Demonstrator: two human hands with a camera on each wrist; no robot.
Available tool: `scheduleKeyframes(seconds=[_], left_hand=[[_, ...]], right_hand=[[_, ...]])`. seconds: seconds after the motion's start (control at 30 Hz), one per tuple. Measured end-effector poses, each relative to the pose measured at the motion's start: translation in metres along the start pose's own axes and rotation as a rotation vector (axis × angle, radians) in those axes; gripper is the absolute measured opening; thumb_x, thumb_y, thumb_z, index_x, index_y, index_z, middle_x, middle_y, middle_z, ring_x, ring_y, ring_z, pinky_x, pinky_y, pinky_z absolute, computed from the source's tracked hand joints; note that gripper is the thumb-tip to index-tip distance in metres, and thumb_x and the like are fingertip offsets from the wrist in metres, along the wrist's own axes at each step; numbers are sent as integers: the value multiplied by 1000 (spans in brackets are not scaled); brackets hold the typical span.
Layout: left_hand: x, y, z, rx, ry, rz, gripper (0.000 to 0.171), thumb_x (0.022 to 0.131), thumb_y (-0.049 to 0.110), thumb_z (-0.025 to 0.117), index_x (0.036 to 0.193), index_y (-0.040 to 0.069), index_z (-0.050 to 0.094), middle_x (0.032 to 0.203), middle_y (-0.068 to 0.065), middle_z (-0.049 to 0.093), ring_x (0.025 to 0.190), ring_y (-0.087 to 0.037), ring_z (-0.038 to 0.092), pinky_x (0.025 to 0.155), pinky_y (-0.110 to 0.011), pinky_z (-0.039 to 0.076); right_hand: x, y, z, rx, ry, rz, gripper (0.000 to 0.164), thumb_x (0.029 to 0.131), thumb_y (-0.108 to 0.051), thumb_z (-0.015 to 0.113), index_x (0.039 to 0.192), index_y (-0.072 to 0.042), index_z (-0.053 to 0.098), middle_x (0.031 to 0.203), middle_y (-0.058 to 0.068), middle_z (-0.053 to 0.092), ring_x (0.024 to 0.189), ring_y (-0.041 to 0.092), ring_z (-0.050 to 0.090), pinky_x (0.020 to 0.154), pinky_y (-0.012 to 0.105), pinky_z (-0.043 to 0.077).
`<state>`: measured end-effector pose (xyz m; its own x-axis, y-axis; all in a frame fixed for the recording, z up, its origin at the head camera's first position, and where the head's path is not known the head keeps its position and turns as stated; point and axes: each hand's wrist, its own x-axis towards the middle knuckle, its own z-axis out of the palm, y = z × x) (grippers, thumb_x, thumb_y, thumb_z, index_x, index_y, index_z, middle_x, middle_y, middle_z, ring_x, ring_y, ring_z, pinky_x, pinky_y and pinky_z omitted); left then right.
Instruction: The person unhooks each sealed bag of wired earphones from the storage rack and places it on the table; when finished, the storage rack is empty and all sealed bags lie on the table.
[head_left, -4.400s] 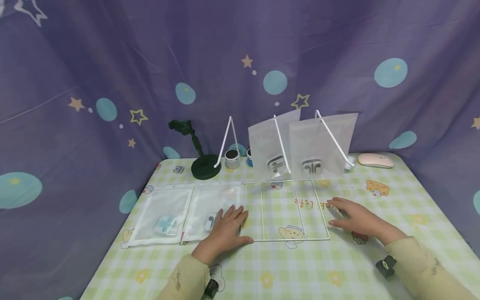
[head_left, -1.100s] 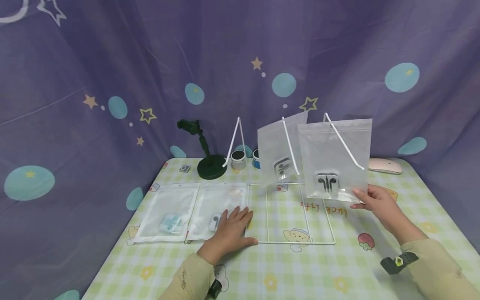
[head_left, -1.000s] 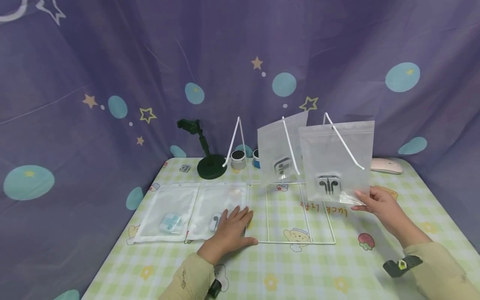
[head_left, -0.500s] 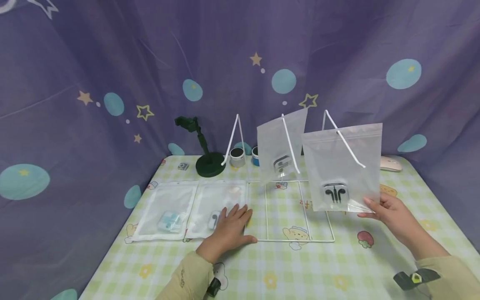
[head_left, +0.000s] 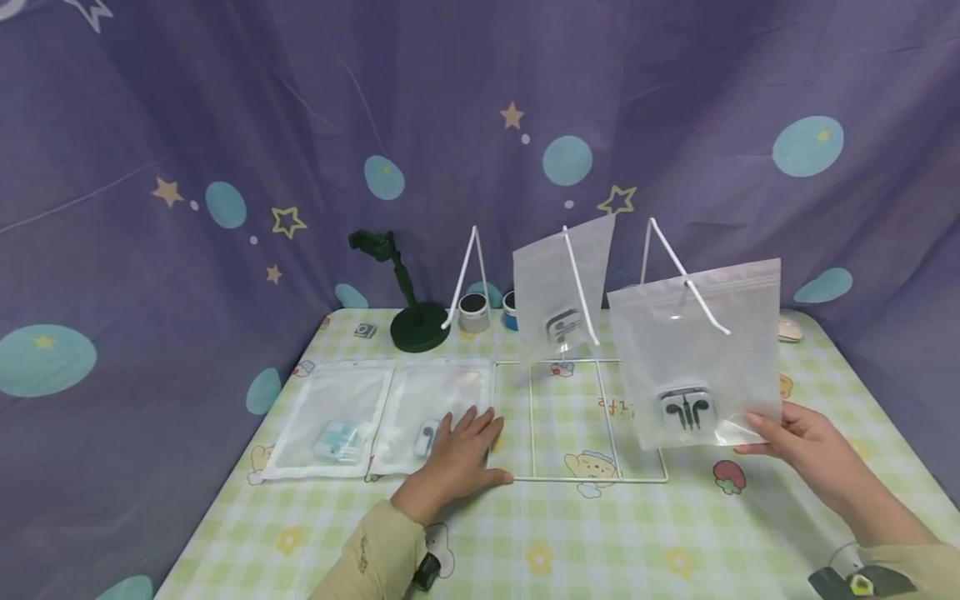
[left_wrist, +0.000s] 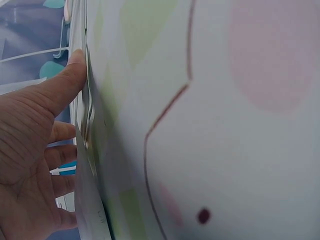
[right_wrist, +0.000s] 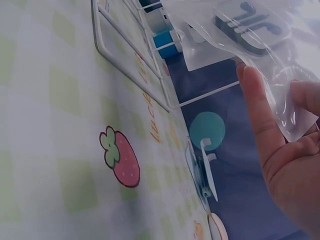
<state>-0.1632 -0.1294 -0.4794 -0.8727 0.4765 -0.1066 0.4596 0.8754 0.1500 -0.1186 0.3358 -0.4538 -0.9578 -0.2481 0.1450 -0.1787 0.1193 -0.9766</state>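
1. Translucent plastic bag (head_left: 701, 337), hung on the right hook (head_left: 670, 245) of a white wire rack; in the head view I see the rod pass through a hole below the bag's top edge, which slopes up toward the right
2. Dark earphones (head_left: 688, 408), in a clear case low inside that bag
3. Right hand (head_left: 813, 450): narrow grip, thumb in front and fingers behind, pinching the bag's lower right corner; my right-wrist feed shows the film creased there
4. Second hanging bag (head_left: 542, 275), on the middle hook (head_left: 581, 286), turned aslant, with a similar case near its bottom
5. Left hook (head_left: 461, 275), standing beside these two in the same row
6. Wire frame (head_left: 585, 480), lying flat on the table beneath the hanging bags
7. Left hand (head_left: 453, 458): fingers straight and spread wide, thumb out at the frame's lower edge, resting over the near flat bag (head_left: 450, 387)
8. Far flat bag (head_left: 318, 400), beside it to the left, containing a pale-blue item (head_left: 337, 442)
9. Surroundings as I view them: checked tablecloth (head_left: 600, 542), black stand (head_left: 420, 327), grey jar (head_left: 474, 317), partly hidden blue jar (head_left: 511, 320), partly hidden mouse (head_left: 790, 330), and a purple curtain (head_left: 465, 67) behind
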Motion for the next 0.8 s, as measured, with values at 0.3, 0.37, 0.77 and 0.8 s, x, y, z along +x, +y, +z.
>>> scheduleKeyframes(seconds=[0.3,0.37,0.77,0.8], left_hand=[[0,-1,0,1,6,7,87,81,62,67,148,12,42,155,-11,35,143,-36,27,110,-65,18],[0,-1,0,3,8,8,88,81,62,67,148,12,42,155,-11,35,143,-36,27,109,-65,18],[2,-2,-1,-21,-4,-6,88,81,62,67,150,13,40,156,-10,33,144,-36,24,111,-64,16],[2,-2,-1,-23,-3,-5,88,81,62,67,150,13,41,156,-10,33,144,-36,24,111,-64,16]], right_hand=[[-16,-3,-8,-139,6,-32,30,101,4,46,123,-6,64,115,-15,63,89,14,71,77,26,56],[-19,-3,-10,-185,11,-32,30,101,3,46,123,-7,64,115,-18,63,86,16,71,76,22,55],[-36,-2,-21,-309,20,-74,31,99,8,45,123,1,63,117,-21,62,84,13,71,76,13,49],[-38,-1,-22,-313,22,-77,31,99,9,44,123,1,63,116,-21,62,84,13,71,77,12,48]])
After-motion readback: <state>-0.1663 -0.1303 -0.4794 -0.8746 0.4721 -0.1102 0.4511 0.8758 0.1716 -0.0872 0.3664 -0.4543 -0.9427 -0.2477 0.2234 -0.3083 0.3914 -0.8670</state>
